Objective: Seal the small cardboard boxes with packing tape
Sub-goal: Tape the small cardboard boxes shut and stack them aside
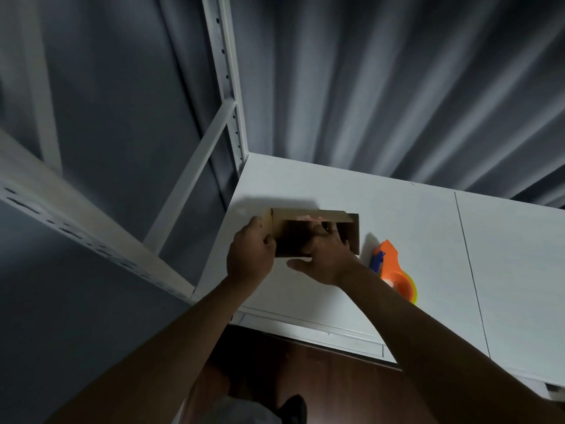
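Nearest the camera, two bare forearms are reaching forward over the front edge of the white tabletop (428,215), and both are meeting at the small brown cardboard box (308,223), which is sitting on the left part of that surface, close to its left edge. The left hand (250,258) is curling around the box's left end, thumb and fingers gripping the cardboard wall there. The right hand (327,258) is lying against the near side of the box with its thumb spread out toward the left, while its fingertips are reaching into the dark open cavity; whether they are pinching a flap inside cannot be told. The box is lying with its long axis running left to right across the person, its opening facing toward the camera, so it appears not yet closed. Just to the right of the box, near but not touching it, the orange and blue plastic tape dispenser with a yellow-green roll (394,270) is resting flat on the table, partly behind the right forearm. That makes the right hand clearly the nearer one for picking it up, probably once the flaps are folded shut. Beyond, a white metal shelving post (226,75) and grey curtains (397,87) are standing behind the table.
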